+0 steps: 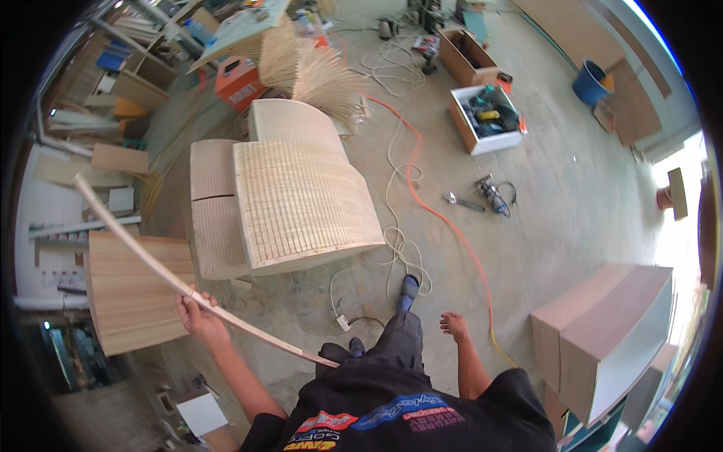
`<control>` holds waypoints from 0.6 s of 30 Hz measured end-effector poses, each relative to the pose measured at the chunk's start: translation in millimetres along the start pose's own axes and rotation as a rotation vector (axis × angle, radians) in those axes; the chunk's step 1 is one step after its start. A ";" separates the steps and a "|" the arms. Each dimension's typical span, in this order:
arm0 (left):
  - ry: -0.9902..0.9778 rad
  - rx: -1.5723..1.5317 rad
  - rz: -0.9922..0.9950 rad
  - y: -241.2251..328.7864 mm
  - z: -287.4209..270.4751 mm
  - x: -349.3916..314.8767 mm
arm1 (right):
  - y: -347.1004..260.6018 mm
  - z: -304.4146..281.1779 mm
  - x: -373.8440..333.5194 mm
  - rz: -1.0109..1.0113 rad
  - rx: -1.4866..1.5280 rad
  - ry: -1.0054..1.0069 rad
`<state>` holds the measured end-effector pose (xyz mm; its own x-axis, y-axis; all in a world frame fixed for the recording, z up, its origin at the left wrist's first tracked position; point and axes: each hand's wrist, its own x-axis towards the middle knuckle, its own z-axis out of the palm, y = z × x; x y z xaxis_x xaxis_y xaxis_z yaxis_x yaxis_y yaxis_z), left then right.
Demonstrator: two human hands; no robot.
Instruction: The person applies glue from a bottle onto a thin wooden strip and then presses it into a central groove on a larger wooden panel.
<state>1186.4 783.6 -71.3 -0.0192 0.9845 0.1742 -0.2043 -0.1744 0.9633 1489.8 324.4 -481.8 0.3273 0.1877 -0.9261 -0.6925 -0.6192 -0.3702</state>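
My left hand (197,310) grips a long, thin, bent strip of pale wood (143,250) that runs from the upper left down past my hip. My right hand (454,325) hangs free at my side, fingers loosely apart, holding nothing. In front of me stand curved slatted wooden panels (301,203) on the concrete floor. A flat pale wooden board (128,290) lies just left of my left hand.
An orange cable (444,222) and white cords (399,248) trail across the floor. A power tool (493,194) and a box of tools (486,117) lie ahead on the right. A wooden cabinet (602,339) stands at right. A blue bucket (591,81) is far right; bundles of thin sticks (316,71) are behind the panels.
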 end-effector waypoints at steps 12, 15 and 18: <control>-0.216 -0.061 -0.107 -10.3 34.2 6.1 | 44.7 2.7 -4.1 0.075 0.006 -0.010; -0.223 -0.065 -0.093 -13.6 41.3 8.8 | 30.3 -6.7 4.7 0.048 0.035 0.025; -0.120 -0.109 -0.054 -15.1 15.0 10.3 | 30.8 -20.2 17.1 0.003 0.075 0.018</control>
<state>1204.0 796.1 -81.0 0.1099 0.9822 0.1525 -0.3069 -0.1124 0.9451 1487.1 293.2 -507.6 0.3360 0.1716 -0.9261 -0.7397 -0.5606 -0.3723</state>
